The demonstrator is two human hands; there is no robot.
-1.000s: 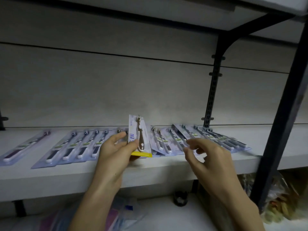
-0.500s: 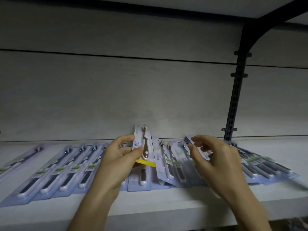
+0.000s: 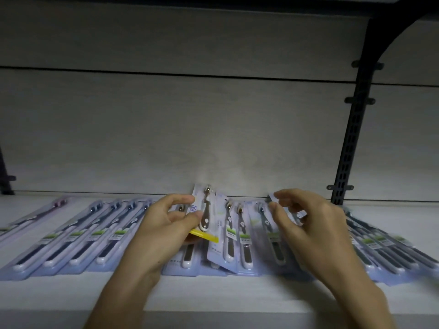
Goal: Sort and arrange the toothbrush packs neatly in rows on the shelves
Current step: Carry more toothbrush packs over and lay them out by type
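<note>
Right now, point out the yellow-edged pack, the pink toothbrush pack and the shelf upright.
yellow-edged pack (image 3: 206,211): head view, on the brush handle inside.
pink toothbrush pack (image 3: 35,218): head view, on the handle, far left.
shelf upright (image 3: 351,143): head view, on its slotted strip.

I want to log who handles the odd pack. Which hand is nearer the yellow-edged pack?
Left. The left hand grips the yellow-edged pack itself; the right hand is off to its right, pinching another pack.
</note>
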